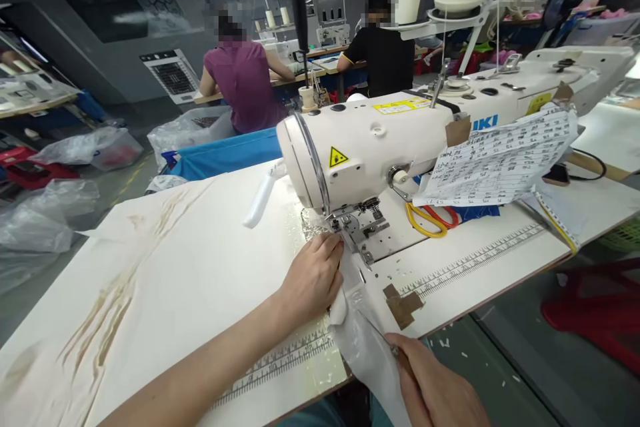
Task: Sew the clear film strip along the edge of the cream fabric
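Note:
A white sewing machine (370, 147) stands on the table. Close to its needle area, my left hand (315, 273) is closed on the edge of a white fabric (373, 353), which hangs over the table's front edge. My right hand (435, 383), low at the right, wraps round a thin pointed metal tool (373, 325) whose tip lies over the fabric. Its exact kind is hard to tell.
Yellow-handled scissors (425, 220) lie right of the needle area, under a written paper sheet (500, 160). Printed rulers run along the white table (200, 267). Two people sit at machines behind a blue cloth bin (230, 155).

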A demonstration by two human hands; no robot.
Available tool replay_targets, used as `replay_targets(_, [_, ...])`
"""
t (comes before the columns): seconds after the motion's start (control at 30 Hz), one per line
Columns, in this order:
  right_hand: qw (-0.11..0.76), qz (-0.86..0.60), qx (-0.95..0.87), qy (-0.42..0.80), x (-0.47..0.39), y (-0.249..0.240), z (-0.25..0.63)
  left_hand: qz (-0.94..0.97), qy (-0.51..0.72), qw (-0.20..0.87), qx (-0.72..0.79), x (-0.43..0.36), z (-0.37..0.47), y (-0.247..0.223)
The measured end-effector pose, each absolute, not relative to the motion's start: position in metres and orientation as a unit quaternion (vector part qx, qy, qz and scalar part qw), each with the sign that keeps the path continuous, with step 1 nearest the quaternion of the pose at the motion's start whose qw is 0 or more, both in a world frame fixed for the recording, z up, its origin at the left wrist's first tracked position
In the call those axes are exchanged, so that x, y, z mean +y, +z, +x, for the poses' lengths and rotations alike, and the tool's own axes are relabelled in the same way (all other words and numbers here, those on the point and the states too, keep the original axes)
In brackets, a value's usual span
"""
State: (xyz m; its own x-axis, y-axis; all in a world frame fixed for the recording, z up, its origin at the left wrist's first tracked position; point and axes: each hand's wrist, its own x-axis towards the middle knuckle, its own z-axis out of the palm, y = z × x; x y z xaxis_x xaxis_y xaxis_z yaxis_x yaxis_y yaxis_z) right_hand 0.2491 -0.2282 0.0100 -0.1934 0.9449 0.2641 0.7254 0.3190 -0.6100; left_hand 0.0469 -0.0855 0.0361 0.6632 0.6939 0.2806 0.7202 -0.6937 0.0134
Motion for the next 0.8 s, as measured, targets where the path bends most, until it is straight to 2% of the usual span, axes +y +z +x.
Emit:
replay_targets(0.4, [0.283,-0.542,-0.778,0.143,-0.224,0.016,0.253,-0.91,-0.107,0.082,-0.392,-0.087,0.042,0.03])
replay_targets(0.8, [0.26,-0.54,-0.796,0.086,-0.213,0.02,0.253,-0.904,-0.106,0.053,-0.41,-0.098,0.045,0.033])
